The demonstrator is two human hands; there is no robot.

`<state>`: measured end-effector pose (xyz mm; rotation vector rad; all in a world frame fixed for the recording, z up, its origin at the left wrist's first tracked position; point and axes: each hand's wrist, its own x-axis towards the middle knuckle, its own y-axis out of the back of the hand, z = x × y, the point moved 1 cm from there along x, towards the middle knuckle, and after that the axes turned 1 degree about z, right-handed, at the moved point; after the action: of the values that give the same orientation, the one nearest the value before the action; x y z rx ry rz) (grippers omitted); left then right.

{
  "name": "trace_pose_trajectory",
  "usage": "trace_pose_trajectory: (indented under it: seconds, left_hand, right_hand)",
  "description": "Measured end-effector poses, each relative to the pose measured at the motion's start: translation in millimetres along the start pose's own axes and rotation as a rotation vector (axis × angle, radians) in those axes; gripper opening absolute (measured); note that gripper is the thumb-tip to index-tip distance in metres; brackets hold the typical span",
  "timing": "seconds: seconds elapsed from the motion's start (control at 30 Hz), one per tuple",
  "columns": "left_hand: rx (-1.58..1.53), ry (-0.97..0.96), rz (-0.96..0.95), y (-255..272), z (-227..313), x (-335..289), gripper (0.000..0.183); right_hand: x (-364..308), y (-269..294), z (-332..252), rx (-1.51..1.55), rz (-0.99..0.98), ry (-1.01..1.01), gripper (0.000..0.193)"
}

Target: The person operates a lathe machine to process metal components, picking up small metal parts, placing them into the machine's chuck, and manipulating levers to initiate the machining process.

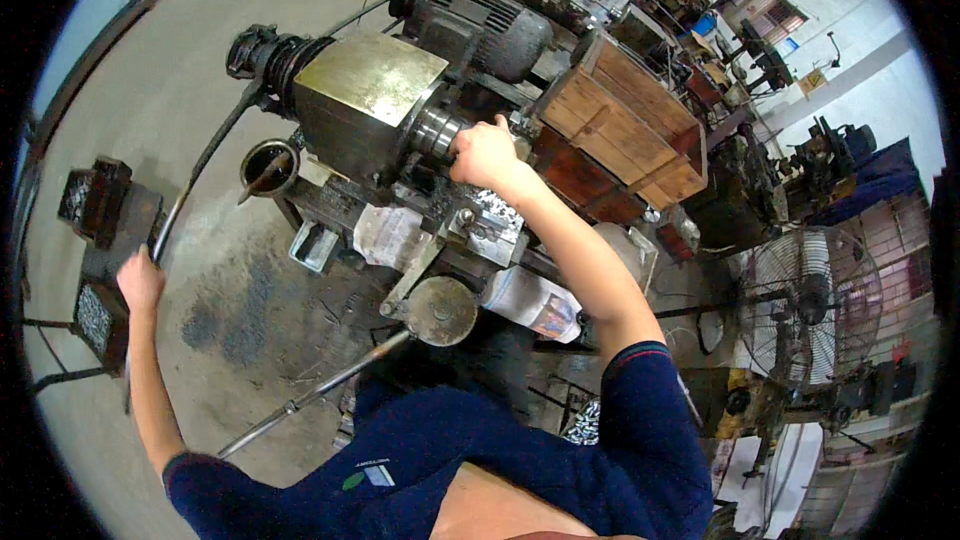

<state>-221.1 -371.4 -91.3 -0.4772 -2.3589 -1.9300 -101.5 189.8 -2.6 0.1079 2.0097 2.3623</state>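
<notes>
- In the head view, the person's left hand (142,283) is clenched around the lower end of a long metal lever (187,196), at the far left of the machine.
- The lever slants up to the rear end of the machine's headstock (372,80), a block with a yellowish, shiny top.
- The person's right hand (485,153) is at the front end of the spindle (435,131), which juts from the headstock's right side; its fingers are curled, but whether they grip a part cannot be told.
- A dark finned motor (482,30) sits behind the headstock, and a wooden crate (620,122) stands to the right of it.
- Below the headstock are a round cup (270,170), a stained paper (388,235) and a metal disc (440,311), with a white printed packet (533,304) just beside the disc.
- Two bins (94,200) of small pieces stand at the left, and a large fan (812,298) at the right.
</notes>
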Motion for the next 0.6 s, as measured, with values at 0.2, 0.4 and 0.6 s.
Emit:
trace_pose_trajectory:
  seconds: [0.2,0.4,0.6]
  left_hand:
    - [0.079,-0.072,-0.050,-25.7,-34.0,43.4,0.017]
    - [-1.083,-0.055,0.528,-31.6,94.1,21.4,0.022]
    - [-0.689,-0.288,-0.296,-168.5,224.6,-16.4,0.039]
  right_hand:
    - [1.3,10.8,-6.9,-0.072,-0.062,0.008,0.027]
    - [-80.9,43.8,13.8,0.217,0.301,0.086,0.039]
    - [-214.2,25.0,77.7,0.279,0.324,-0.180,0.041]
